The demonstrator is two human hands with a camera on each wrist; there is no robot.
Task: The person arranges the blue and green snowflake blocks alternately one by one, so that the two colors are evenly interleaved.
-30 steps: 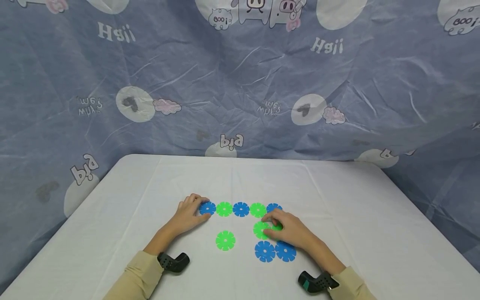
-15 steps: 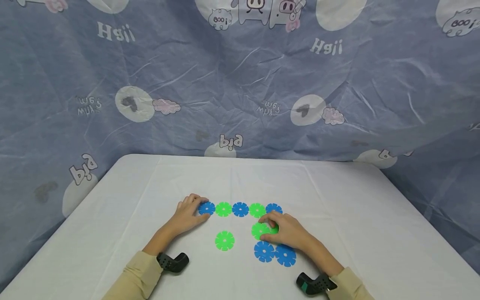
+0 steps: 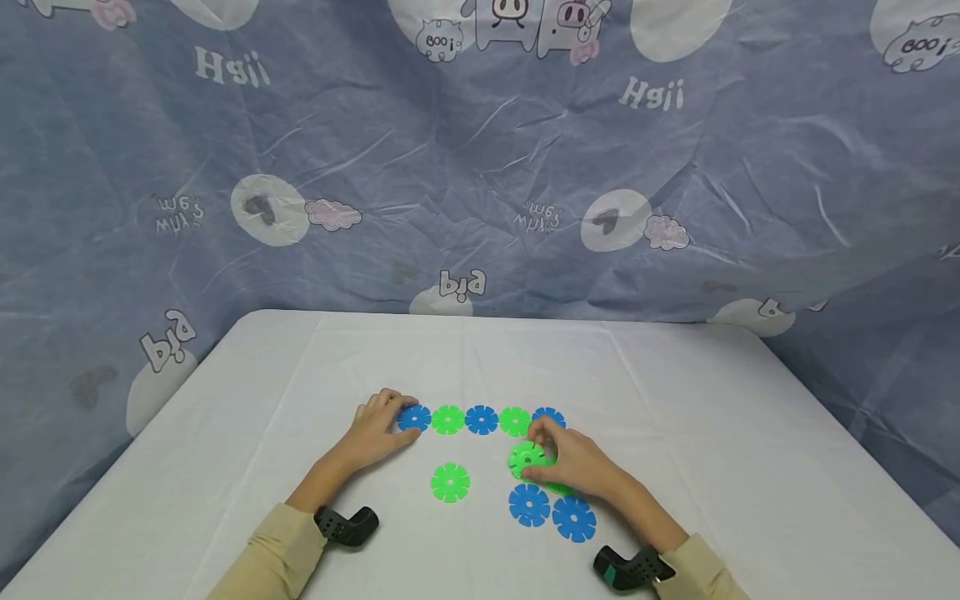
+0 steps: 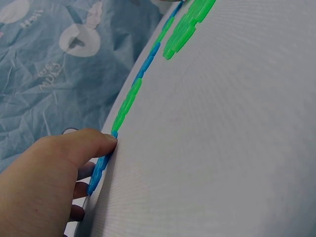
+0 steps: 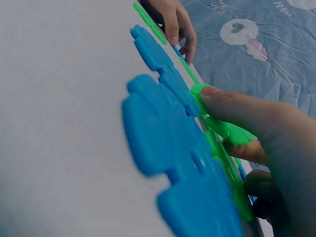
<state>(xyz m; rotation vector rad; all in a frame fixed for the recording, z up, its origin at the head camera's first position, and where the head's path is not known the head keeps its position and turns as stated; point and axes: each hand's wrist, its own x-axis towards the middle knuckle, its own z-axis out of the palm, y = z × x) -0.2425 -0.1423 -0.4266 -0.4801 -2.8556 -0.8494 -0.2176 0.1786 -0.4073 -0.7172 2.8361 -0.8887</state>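
Observation:
A row of alternating blue and green notched plastic interlocking discs lies on the white table point(image 3: 322, 458). My left hand point(image 3: 375, 427) holds the blue interlocking disc point(image 3: 415, 418) at the row's left end, thumb at its near edge and fingers at its far edge. With thumb and fingers my right hand point(image 3: 581, 461) pinches a green interlocking disc point(image 3: 527, 459), tilted up off the table. Another green disc point(image 5: 229, 173) lies partly hidden beneath that hand. Closer to me are two blue discs point(image 3: 529, 505) point(image 5: 158, 128), side by side.
A single green disc point(image 3: 450, 482) lies apart, below the row's middle. The row's other discs include a green one point(image 3: 447, 419), a blue one point(image 3: 482, 419) and a blue one point(image 3: 550, 415) at the right end. A patterned blue-grey cloth point(image 3: 480, 167) hangs behind the table.
My right hand has picked up the green disc, which lay flat before and is now tilted. The rightmost near blue disc has shifted slightly toward me. My left hand stays in place.

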